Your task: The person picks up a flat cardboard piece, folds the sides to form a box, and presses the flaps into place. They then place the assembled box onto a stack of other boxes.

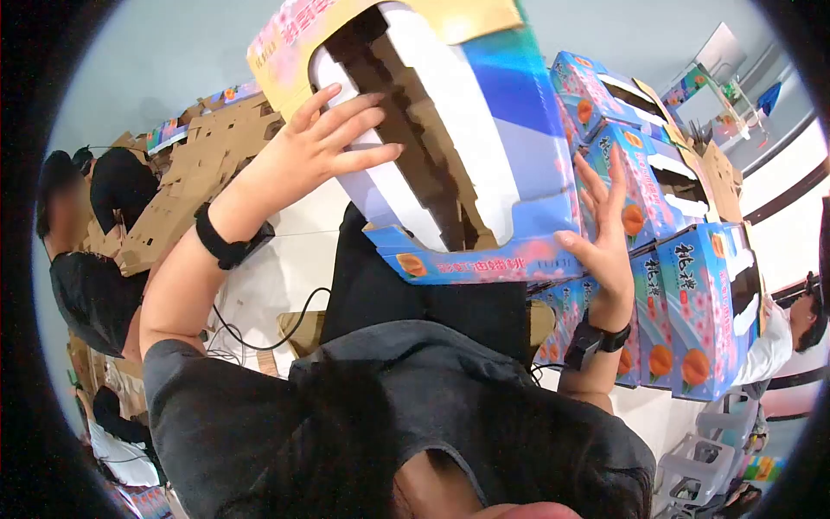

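A blue, pink and yellow printed cardboard box (pixel 540 147) stands tilted in front of me above my lap. Its cut-out opening (pixel 415 147) shows a brown inside with white panels along it. My left hand (pixel 333 143) lies on the white panel at the left, fingers spread, the tips reaching over the opening. At the box's right side is my right hand (pixel 605 229), fingers stretched apart, with the thumb at the lower right corner. The box's top end runs out of view.
Several similar printed boxes (pixel 692 303) are stacked at my right. Brown cardboard sheets (pixel 203 160) lie in a heap at the left, near people in dark clothes (pixel 95 290). A black cable (pixel 277 342) lies on the floor. Grey plastic stools (pixel 696 463) and another person (pixel 769 350) are at the right.
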Demonstrator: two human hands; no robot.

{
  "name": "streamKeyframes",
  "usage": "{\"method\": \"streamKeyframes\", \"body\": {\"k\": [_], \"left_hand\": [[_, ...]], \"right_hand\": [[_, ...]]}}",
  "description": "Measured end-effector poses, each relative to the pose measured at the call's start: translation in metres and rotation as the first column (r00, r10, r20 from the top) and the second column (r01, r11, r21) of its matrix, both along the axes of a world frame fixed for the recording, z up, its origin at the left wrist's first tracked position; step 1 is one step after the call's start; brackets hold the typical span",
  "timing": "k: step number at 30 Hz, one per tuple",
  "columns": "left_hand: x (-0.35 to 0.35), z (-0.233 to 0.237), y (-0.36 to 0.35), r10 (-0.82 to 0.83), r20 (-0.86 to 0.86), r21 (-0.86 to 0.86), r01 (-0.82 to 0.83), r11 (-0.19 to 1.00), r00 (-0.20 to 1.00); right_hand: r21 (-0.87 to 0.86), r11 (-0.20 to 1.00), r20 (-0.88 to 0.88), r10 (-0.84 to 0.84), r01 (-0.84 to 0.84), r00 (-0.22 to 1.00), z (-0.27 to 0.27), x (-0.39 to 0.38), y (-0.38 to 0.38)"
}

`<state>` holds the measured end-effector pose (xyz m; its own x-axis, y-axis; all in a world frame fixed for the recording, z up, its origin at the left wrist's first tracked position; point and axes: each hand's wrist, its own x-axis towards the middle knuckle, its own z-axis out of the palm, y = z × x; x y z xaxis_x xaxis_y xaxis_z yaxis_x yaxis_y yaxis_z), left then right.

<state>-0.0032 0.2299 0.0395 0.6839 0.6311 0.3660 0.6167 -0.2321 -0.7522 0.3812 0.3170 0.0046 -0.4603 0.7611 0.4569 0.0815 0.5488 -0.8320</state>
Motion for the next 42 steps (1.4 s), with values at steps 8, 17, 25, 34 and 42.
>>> {"method": "streamKeyframes", "body": {"k": [8, 17, 25, 34, 42], "left_hand": [[0.006, -0.016, 0.002, -0.142, 0.241, 0.290, 0.068, 0.955, 0.960], [0.038, -0.119, -0.017, 0.176, 0.984, -0.141, 0.634, 0.761, 0.008], [0.077, -0.105, 0.005, 0.544, 0.761, -0.001, 0.839, 0.545, -0.352], [0.079, -0.081, 0.020, 0.491, 0.659, 0.278, 0.790, 0.546, -0.571], [0.079, -0.094, 0.034, 0.312, 0.741, 0.274, 0.692, 0.668, -0.595]], "right_hand": [[-0.276, 0.959, -0.207, 0.008, -0.067, 0.978, -0.010, -0.001, -0.018], [-0.467, 0.881, -0.427, -0.143, -0.083, 0.893, -0.063, 0.030, -0.013], [-0.480, 0.869, -0.521, -0.168, -0.124, 0.837, -0.099, 0.041, 0.000], [-0.461, 0.887, -0.387, -0.235, 0.034, 0.892, -0.044, 0.031, -0.013], [0.854, 0.468, 0.121, -0.604, 0.228, 0.788, -0.009, -0.014, -0.004]]}}
